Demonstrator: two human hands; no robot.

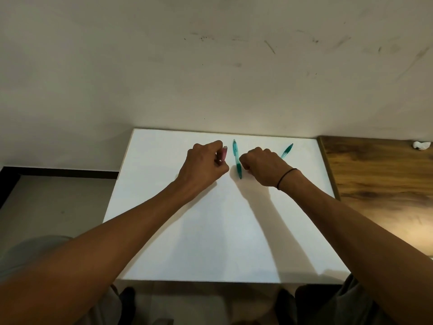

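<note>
A scuffed, pale wall [210, 66] rises behind a white surface [210, 231] on which a teal pen [236, 158] lies near the far edge, its length running roughly toward and away from the person. Left of that teal pen, the person's left hand [201, 165] is stretched out over the surface, its fingers curled round a pink pen [224, 153] whose end shows above the knuckles, just beside the teal pen but apart from it. Right of the teal pen, the right hand [262, 167] has its fingers curled under, the knuckles close to the pen's near end; whether that hand grips anything cannot be told from this view. A black band [287, 177] circles its wrist. Farther right of the teal pen, a second teal pen [287, 150] slants out from behind the right hand, its lower part hidden. Well to the right, a wooden top [375, 179] adjoins the white surface, with a crumpled white scrap [421, 145] by the wall.
</note>
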